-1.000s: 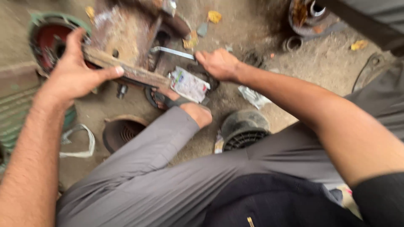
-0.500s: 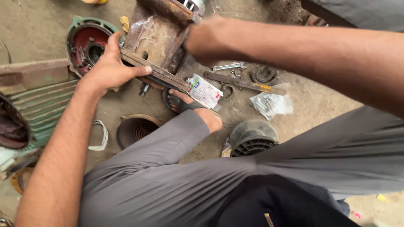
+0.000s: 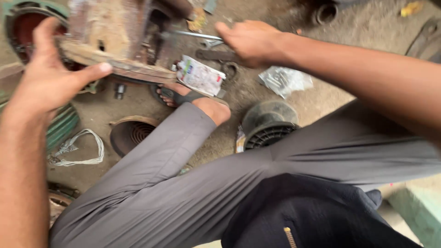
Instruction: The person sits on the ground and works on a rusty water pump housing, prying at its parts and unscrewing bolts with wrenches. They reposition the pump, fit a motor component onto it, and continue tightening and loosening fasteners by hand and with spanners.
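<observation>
Though blurred, right hand [image 3: 250,41] covers wrench [image 3: 216,55], grip unclear

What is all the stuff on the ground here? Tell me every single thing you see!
rusty metal bar: 1, brown, upper left, under the left thumb
rusty metal block: 1, brown, top left, behind the bar
round motor housing: 1, green with red inside, top left corner
printed packet: 1, white, centre top, by the foot
spanner: 1, silver, top centre, next to the right hand
clear plastic bag: 1, see-through, right of centre
fan cover: 1, black, centre
grille cap: 1, rusty brown, left of centre
wire bundle: 1, white, lower left
sandal: 1, black, on the foot
trousers: grey, across the bottom
left hand: open, thumb touching the bar
right hand: closed; what it holds is blurred
</observation>
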